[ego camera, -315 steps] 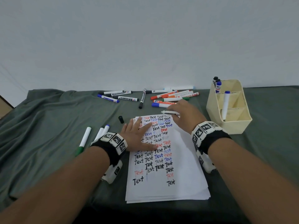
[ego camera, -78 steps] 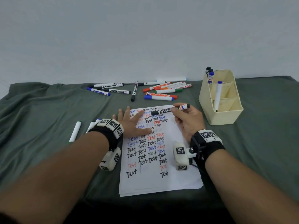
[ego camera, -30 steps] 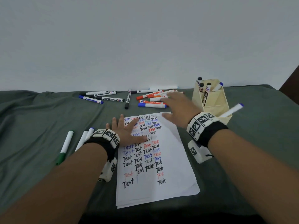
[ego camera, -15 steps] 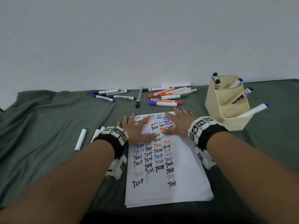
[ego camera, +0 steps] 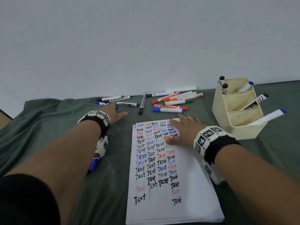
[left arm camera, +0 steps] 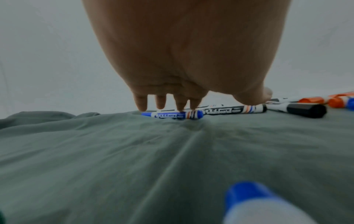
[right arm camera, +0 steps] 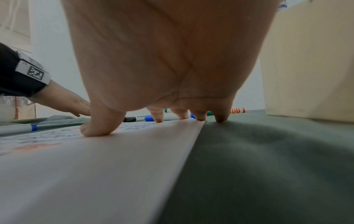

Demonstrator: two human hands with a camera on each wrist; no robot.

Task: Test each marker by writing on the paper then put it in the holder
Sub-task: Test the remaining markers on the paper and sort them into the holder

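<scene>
A wrinkled grey-green cloth [ego camera: 48, 127] covers the table, bunched in folds at the far left. A plain white wall [ego camera: 146, 38] rises behind it.

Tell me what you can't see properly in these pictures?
- Head view: left hand covers most of the blue marker; whether it grips it is unclear.
- Left wrist view: near marker is blurred and cut off by the bottom edge.
- Right wrist view: holder is cut off by the edge; its contents are hidden.
- Right wrist view: writing on the paper is too blurred to read.
</scene>
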